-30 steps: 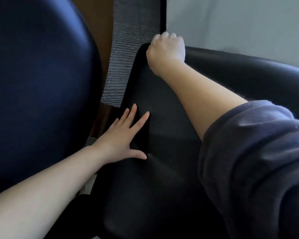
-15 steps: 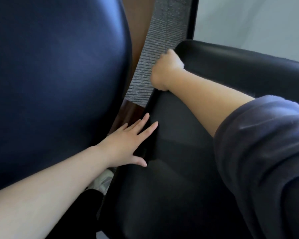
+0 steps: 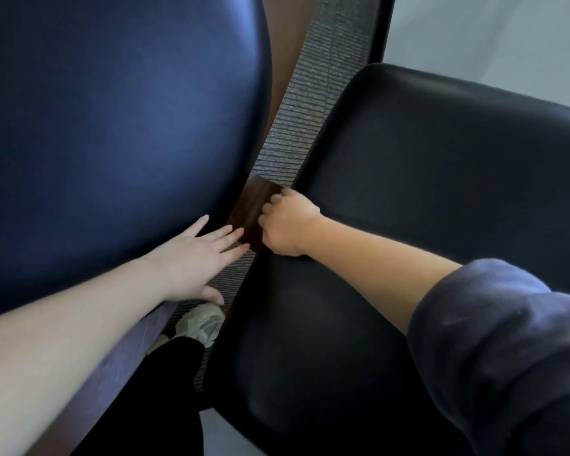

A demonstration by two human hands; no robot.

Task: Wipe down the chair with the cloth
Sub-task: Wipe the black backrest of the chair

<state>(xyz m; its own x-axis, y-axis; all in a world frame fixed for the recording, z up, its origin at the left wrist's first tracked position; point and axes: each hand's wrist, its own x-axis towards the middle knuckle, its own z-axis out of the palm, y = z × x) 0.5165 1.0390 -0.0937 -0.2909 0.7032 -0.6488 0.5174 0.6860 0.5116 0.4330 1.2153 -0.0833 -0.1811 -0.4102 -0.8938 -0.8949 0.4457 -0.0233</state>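
Fingers (image 3: 231,234) of the left hand (image 3: 191,261) are hovering released and spread between blue chair (image 3: 112,126) and black chair (image 3: 441,192), seemingly for balance, while the right hand (image 3: 287,225) is clenching at the black seat's edge, probably wiping with an unseen cloth.

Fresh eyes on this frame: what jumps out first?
A big glossy blue padded surface fills the upper left, and the black chair spreads across the right. At the narrow gap between them, the right hand is curled into a fist at the black chair's left edge, and the left hand lies open beside it with straight fingers. No cloth shows; the fist may hide it.
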